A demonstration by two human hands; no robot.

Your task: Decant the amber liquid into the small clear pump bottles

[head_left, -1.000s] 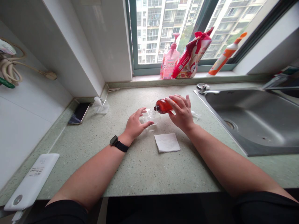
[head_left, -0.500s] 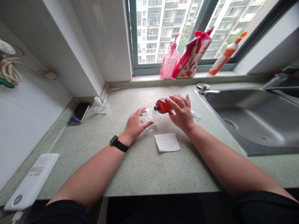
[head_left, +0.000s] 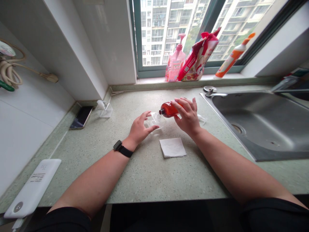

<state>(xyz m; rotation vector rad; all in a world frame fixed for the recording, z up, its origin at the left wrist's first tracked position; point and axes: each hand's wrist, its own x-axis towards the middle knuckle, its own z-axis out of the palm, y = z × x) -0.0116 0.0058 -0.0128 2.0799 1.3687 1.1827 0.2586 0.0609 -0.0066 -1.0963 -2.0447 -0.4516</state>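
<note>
My right hand (head_left: 188, 116) grips a small red bottle (head_left: 168, 109) tipped on its side, its dark open neck pointing left over a small clear cup (head_left: 155, 120). My left hand (head_left: 140, 128), with a black watch on the wrist, curls around that clear cup on the green speckled counter (head_left: 135, 167). A folded white paper napkin (head_left: 173, 147) lies flat just in front of both hands.
A steel sink (head_left: 263, 122) fills the right. On the sill stand a pink pump bottle (head_left: 174, 64), a red pouch (head_left: 198, 58) and an orange-capped bottle (head_left: 230, 59). A phone (head_left: 81, 117), a clear stand (head_left: 103, 109) and a white power bank (head_left: 32, 188) lie left.
</note>
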